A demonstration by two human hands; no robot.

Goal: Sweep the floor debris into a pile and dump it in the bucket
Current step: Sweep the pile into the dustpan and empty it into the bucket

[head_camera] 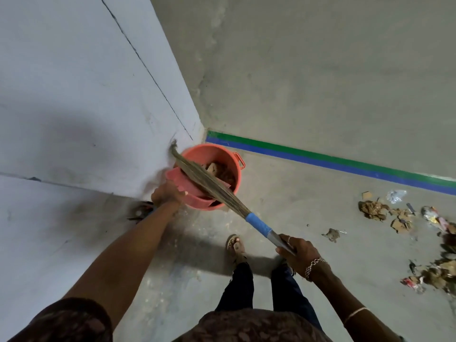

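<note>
Orange bucket (214, 154) sits mid-frame by the wall with rubbish already inside. Left grip (166, 193) curls round the pink dustpan (185, 184), tipped over the rim. Right grip (297, 250) is wrapped round the broom (261, 227), its bristles lying across the pan. Scattered debris (375, 209) lies at the right edge, so I'd judge several loads are left.

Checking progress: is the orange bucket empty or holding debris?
Not empty: brown scraps lie inside the bucket, partly hidden by the broom.

No legible txt, labels, nos. or signs anywhere in view.
</note>
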